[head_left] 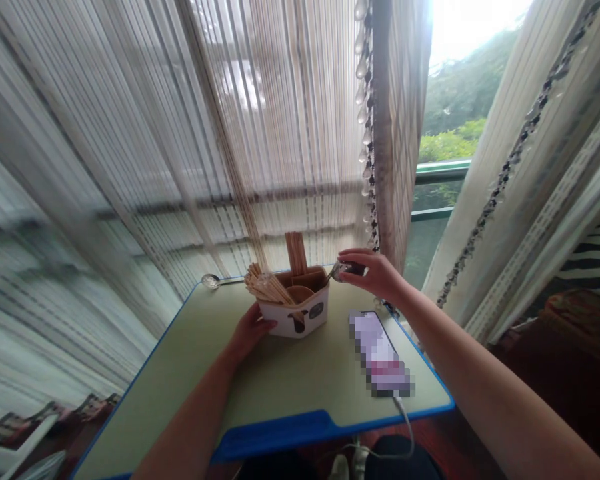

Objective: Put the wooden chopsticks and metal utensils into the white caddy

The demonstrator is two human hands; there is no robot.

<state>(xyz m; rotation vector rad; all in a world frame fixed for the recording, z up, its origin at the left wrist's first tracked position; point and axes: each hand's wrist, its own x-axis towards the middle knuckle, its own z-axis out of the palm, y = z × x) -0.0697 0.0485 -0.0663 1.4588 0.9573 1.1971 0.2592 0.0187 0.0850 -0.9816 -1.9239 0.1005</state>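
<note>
A white utensil holder [280, 322] with brown compartments and dark cartoon-like marks on its front stands on the table. My left hand [253, 328] grips its left side, the thumb on the front and the other fingers partly hidden. A bundle of chopsticks [267, 285] leans out to the left, and another tight bundle of sticks [295, 253] stands upright at the back. At the right compartment, my right hand [367, 265] is closed on a shiny metal spoon [341, 270], whose thin handle points down into the holder. A slotted spoon [211, 281] lies at the table's far left corner.
The pale table [190, 347] has a blue rim. A phone [377, 353] with a white cable [406, 417] lies at the right, near my right forearm. Striped curtains [290, 133] hang right behind the table, with a window [460, 100] at the right.
</note>
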